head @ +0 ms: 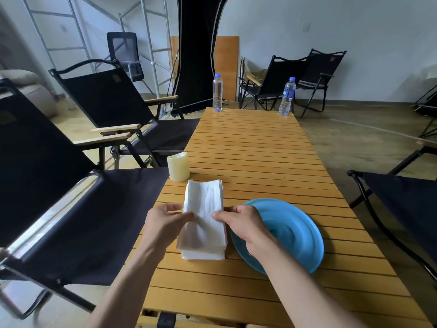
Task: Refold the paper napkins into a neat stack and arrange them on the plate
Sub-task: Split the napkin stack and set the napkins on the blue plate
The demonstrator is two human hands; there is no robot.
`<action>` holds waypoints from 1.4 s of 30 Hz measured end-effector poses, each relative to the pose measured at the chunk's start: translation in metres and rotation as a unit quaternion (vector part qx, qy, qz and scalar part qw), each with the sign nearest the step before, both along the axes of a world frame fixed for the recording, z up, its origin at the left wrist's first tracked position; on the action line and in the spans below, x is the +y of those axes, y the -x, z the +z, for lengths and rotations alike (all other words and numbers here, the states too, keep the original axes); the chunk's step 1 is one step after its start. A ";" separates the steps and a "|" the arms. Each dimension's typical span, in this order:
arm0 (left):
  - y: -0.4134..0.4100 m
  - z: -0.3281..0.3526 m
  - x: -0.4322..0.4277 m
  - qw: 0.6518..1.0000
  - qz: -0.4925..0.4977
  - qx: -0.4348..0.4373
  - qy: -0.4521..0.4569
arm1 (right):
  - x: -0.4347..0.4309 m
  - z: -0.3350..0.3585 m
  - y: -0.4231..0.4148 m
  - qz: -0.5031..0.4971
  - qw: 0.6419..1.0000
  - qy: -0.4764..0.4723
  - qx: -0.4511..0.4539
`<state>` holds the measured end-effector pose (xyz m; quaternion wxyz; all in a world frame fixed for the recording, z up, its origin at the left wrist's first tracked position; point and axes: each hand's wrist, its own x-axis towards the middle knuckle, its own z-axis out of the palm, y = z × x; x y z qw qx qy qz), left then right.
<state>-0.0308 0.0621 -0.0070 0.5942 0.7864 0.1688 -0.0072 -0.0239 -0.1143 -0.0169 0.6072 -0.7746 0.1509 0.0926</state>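
A stack of white paper napkins (205,204) lies lengthwise on the slatted wooden table (255,147), just left of a blue plate (298,235). My left hand (165,221) pinches the top napkin at its left edge. My right hand (238,223) pinches the same napkin at its right edge, with the wrist over the plate's left rim. The top napkin's near end lifts slightly off the stack. The plate has nothing on it.
A cream candle (178,166) stands just behind the napkins at the table's left edge. Two water bottles (217,92) (287,95) stand at the far end. Black folding chairs (71,190) (399,200) flank the table on both sides.
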 end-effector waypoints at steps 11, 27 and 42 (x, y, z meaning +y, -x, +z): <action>-0.004 0.006 -0.002 0.993 -0.042 0.046 0.101 | -0.005 0.012 -0.001 0.012 0.959 -0.274 0.071; -0.007 0.030 -0.023 0.981 -0.089 0.023 0.172 | -0.038 0.036 -0.002 0.039 0.958 -0.282 -0.009; -0.015 -0.031 -0.110 0.965 -0.100 -0.059 -0.234 | -0.092 -0.015 -0.004 -0.060 0.991 0.120 0.003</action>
